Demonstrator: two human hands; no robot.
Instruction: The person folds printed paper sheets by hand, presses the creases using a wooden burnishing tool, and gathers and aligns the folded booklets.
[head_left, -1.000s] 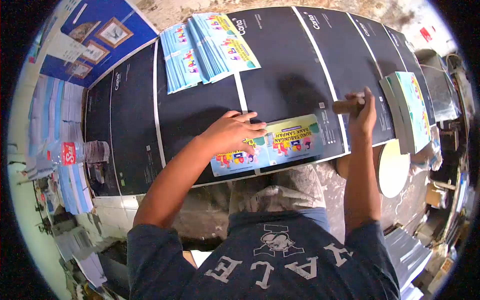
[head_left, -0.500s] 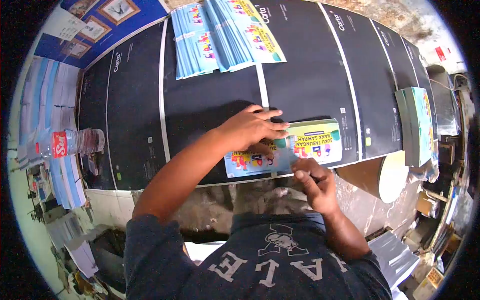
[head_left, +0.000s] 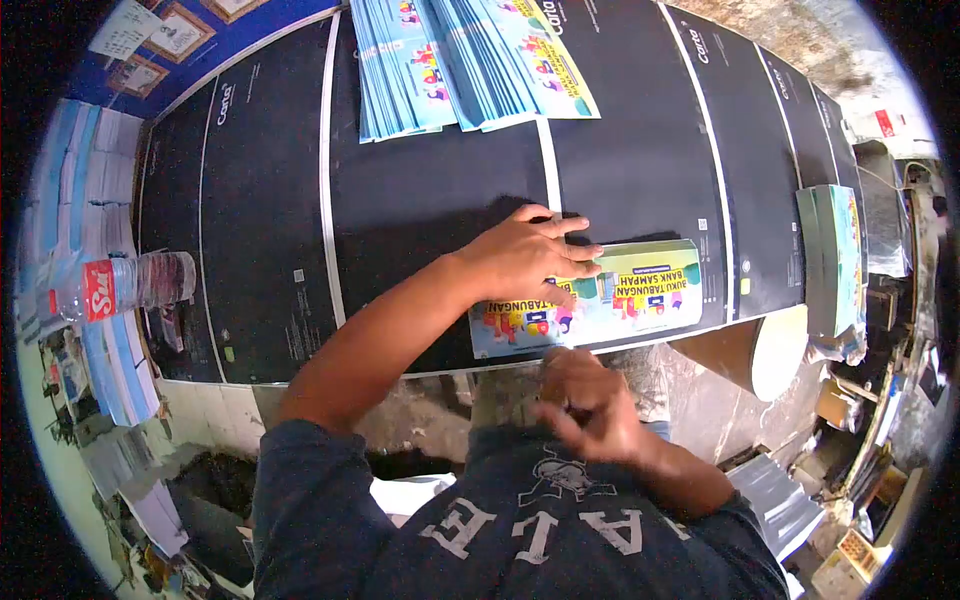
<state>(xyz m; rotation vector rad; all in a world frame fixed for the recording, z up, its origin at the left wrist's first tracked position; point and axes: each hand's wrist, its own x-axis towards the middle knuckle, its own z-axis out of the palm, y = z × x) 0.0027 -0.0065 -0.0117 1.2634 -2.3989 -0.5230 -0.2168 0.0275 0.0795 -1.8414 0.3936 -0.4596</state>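
Observation:
A printed booklet sheet [head_left: 655, 290] with yellow title panels and colourful drawings lies at the table's near edge, seemingly on others like it. My left hand [head_left: 535, 258] rests on its left part, palm down with fingers spread. Below the table edge, close to my chest, is my right hand [head_left: 590, 400], a little blurred, with its fingers curled in. Whatever it may hold is hidden. The right hand is apart from the sheet.
Fanned stacks of similar printed sheets [head_left: 500, 70] lie at the back of the black table [head_left: 440, 190]. Another stack [head_left: 828, 250] stands at the right end. A plastic bottle [head_left: 125, 285] and piled paper [head_left: 105, 170] are at the left. Beneath the right edge is a round drum [head_left: 775, 355].
My right hand has moved off the sheet, down and left toward my chest. My left hand stays on the sheet. The view has shifted slightly.

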